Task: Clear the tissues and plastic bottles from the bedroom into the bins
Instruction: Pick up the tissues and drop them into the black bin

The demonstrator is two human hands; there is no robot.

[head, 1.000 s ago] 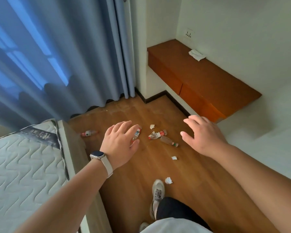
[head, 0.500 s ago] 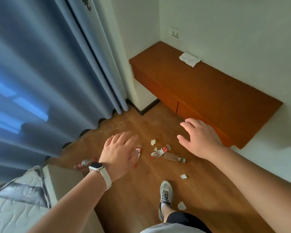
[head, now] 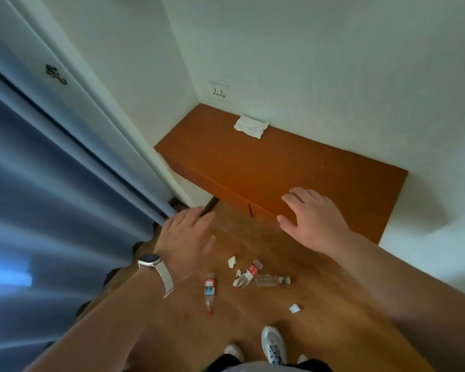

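Hands over red-labelled bottles, text illegible

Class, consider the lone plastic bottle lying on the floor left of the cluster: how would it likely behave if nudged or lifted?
The bottle lies on its side on a smooth wooden floor, so a sideways nudge would probably roll it. It looks clear and empty, so likely light. Its thin plastic may dent under a firm grip.

One wide-angle head-worn camera looks forward and steeply down into a room corner. The left hand and right hand are nearest, the wooden floor is below, and the floating desk is ahead.
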